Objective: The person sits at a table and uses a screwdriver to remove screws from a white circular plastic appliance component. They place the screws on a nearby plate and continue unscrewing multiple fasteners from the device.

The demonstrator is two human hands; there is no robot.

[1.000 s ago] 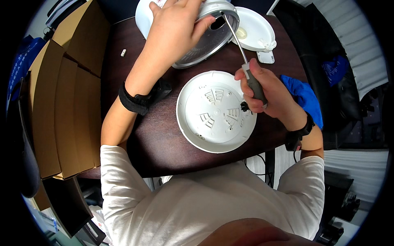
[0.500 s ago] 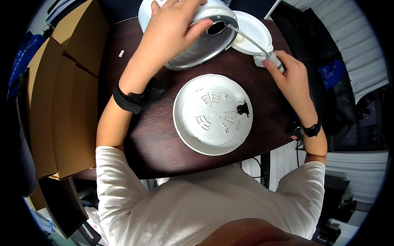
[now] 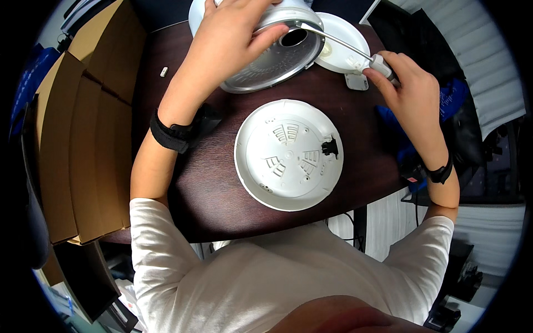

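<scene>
At the far side of the table, a white appliance housing (image 3: 266, 75), like a rice cooker body, is tipped over with its metal inside and a dark round opening toward me. My left hand (image 3: 236, 36) grips its rim, thumb over the edge. In my right hand (image 3: 413, 89) is a screwdriver (image 3: 383, 67), held by its pale handle. Its long shaft points left, and the tip lies at the housing's rim, by the dark opening. Nearer me rests a round white base cover (image 3: 286, 183) with vent slots and a black fitting (image 3: 330, 146) at its right side.
Behind the housing on the right lies a round white lid (image 3: 347, 41) with a small tab (image 3: 356, 82). A small white piece (image 3: 164, 71) sits on the dark table (image 3: 205, 177). Cardboard boxes (image 3: 83, 150) line the left edge; a black seat (image 3: 438, 50) stands beyond the right edge.
My right hand has moved right and slightly up with the screwdriver, whose tip has drawn back a little from the dark opening. The left hand and the housing have hardly shifted.
</scene>
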